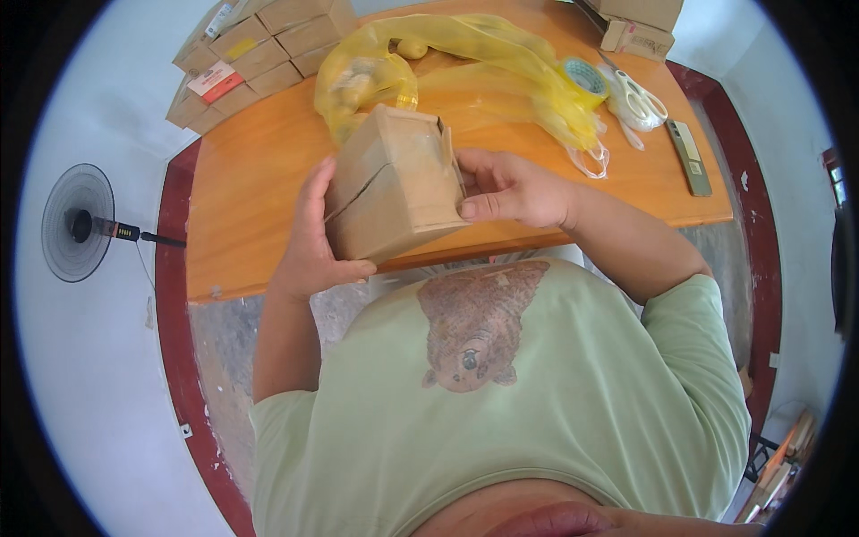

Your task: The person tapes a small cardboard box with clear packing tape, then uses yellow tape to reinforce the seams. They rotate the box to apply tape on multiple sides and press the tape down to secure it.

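Between my two hands, tilted above the table's near edge, is a brown cardboard box [385, 192]. A dark seam between flaps runs across its left face, and a flap edge stands slightly out on its right side. My left hand [313, 237] grips the left side, thumb along the bottom corner. Against the right side, my right hand [510, 190] has its thumb on the box's edge and its fingers curled at the flap. Just beyond the box lies a yellow mesh bag [501, 45] with round, pale yellowish items [412, 48] in and by it.
Stacked cardboard boxes [268, 49] stand at the table's far left, more boxes [637, 38] at the far right. Tape [583, 77], white-handled scissors [640, 97] and a greenish-grey phone-like slab [687, 159] lie on the wooden table [242, 197] at right. A fan [79, 222] stands left.
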Demonstrator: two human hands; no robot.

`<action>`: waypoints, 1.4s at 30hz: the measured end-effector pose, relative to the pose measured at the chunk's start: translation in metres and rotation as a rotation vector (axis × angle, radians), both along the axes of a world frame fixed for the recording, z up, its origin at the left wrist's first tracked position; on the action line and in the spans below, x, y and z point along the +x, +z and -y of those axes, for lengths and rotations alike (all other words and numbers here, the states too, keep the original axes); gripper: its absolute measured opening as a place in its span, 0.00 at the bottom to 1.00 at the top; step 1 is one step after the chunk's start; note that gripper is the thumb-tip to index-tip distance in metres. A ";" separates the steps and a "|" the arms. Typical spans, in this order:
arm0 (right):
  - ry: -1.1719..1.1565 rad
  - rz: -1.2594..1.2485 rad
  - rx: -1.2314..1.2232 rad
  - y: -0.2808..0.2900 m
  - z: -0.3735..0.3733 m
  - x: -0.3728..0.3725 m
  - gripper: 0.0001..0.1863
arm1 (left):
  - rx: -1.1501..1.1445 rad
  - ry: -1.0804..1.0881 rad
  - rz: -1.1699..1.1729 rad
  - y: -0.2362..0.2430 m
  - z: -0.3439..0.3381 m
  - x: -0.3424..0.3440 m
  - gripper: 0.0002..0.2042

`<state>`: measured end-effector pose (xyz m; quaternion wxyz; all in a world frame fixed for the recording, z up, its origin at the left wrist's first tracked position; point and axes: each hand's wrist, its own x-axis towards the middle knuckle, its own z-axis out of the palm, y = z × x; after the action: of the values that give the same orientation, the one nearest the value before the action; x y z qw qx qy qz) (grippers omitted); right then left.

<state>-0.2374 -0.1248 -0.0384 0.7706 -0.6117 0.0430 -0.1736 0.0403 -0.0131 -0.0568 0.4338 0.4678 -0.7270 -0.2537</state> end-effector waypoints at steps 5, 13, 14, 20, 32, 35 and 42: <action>-0.012 -0.017 -0.053 0.013 -0.013 0.010 0.31 | -0.148 -0.103 -0.107 0.034 0.008 -0.034 0.57; -0.258 -0.171 -0.274 0.018 -0.007 -0.003 0.30 | -0.272 -0.048 0.018 0.044 0.015 -0.058 0.53; -0.360 -0.193 -0.254 0.022 -0.005 -0.004 0.30 | -0.290 -0.028 0.083 0.045 0.016 -0.061 0.52; -0.521 -0.320 -0.118 0.028 -0.005 -0.006 0.30 | -0.342 -0.047 0.248 0.049 0.014 -0.083 0.50; -0.707 -0.184 -0.239 0.021 -0.005 -0.014 0.14 | -0.356 -0.058 0.241 0.047 0.017 -0.087 0.49; -0.623 -0.346 -0.311 0.037 -0.008 -0.019 0.09 | -0.360 -0.047 0.256 0.046 0.016 -0.087 0.49; -0.530 -0.639 -0.265 0.046 -0.006 -0.022 0.11 | -0.374 -0.059 0.308 0.045 0.017 -0.093 0.48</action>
<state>-0.2594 -0.1185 0.0071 0.5623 -0.6962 0.4120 -0.1713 -0.0525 -0.0301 -0.0115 0.3894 0.3912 -0.8322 -0.0528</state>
